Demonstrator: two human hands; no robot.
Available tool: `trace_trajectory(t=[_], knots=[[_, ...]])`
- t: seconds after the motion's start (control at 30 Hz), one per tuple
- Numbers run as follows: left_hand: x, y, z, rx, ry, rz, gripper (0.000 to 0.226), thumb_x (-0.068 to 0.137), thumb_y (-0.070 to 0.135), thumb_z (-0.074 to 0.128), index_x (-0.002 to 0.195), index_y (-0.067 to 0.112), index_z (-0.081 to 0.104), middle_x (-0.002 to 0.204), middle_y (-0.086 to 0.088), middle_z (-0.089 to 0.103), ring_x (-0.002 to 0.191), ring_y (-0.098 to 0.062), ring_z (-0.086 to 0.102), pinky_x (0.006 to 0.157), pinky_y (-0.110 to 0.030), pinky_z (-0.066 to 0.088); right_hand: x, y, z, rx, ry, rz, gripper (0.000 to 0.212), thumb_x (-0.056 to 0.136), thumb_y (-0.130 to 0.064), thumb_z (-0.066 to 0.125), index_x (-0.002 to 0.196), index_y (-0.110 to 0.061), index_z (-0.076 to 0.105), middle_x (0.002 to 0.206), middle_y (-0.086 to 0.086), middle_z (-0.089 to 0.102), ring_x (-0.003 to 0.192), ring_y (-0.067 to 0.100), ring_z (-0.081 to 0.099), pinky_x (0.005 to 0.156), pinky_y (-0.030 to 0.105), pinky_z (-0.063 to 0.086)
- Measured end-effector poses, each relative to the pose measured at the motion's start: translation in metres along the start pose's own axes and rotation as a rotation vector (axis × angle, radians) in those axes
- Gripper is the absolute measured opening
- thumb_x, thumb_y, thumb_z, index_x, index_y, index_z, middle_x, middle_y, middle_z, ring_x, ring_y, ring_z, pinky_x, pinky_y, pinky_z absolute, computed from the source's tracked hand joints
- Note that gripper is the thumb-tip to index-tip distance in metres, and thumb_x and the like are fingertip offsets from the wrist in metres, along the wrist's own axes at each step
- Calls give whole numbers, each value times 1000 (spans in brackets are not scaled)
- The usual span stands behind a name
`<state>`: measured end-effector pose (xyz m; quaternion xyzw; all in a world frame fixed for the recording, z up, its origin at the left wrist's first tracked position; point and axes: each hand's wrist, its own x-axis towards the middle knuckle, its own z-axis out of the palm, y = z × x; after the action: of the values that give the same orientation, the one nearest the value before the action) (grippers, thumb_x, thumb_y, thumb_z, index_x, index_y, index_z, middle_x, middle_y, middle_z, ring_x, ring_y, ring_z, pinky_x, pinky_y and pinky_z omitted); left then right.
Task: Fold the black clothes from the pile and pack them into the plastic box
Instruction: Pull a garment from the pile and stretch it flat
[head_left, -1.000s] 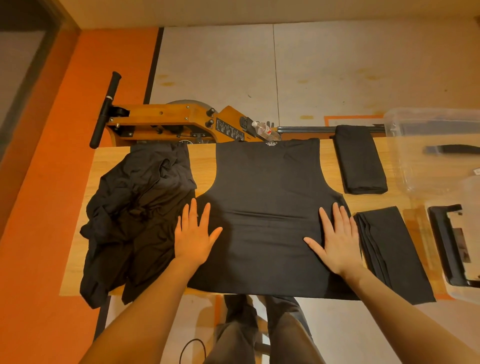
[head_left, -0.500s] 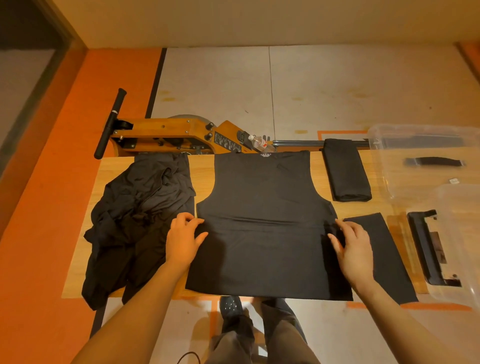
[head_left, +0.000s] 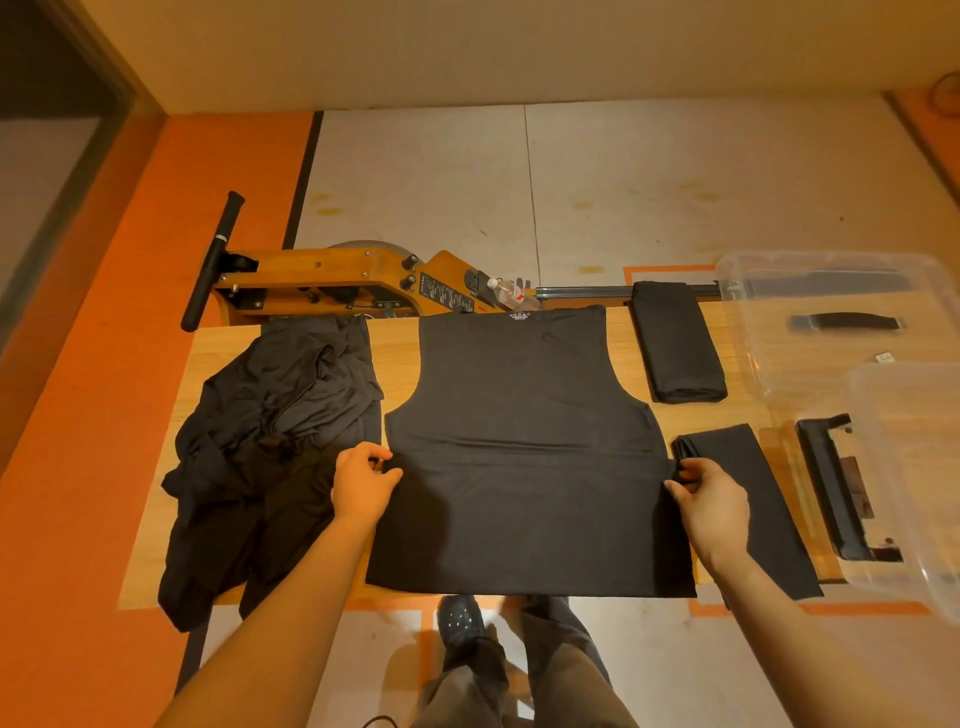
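both hands (head_left: 363, 486) (head_left: 714, 501) pinching black top's (head_left: 519, 415) sides

Tank top (head_left: 524, 441) lay flat at table (head_left: 395, 358) ctr. Clothes pile (head_left: 270, 441) at 9 o'clock, touching its edge. Folded garment (head_left: 675, 343) at 2 o'clock; another folded piece (head_left: 753, 499) at 3, just beside. Plastic box (head_left: 831, 322) far at 2, lid (head_left: 904, 467) at 3. Rowing machine (head_left: 332, 280) at 12, behind table, w/ bottle (head_left: 511, 293) on it.

Wooden desk (head_left: 395, 358) over pale panelled floor (head_left: 649, 197) with orange section (head_left: 171, 218) on left, cream wall (head_left: 467, 47) behind. Wooden rowing machine (head_left: 332, 283) just beyond desk. Warm, dim light.
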<state>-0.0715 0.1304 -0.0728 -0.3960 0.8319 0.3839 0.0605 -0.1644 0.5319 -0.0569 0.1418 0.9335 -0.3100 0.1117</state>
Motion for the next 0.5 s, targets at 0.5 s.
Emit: trace_trajectory(t=[0.5], knots=[[5,19,-6,30,21,-34,35,84,5,70,118,6,61,101,-10,61,88,-24,58,72,-32,42,1,-6,2,-4,-2,61,35,92,-21,66,122,-5,61,98,9,69,98,29,65,88,42,51]])
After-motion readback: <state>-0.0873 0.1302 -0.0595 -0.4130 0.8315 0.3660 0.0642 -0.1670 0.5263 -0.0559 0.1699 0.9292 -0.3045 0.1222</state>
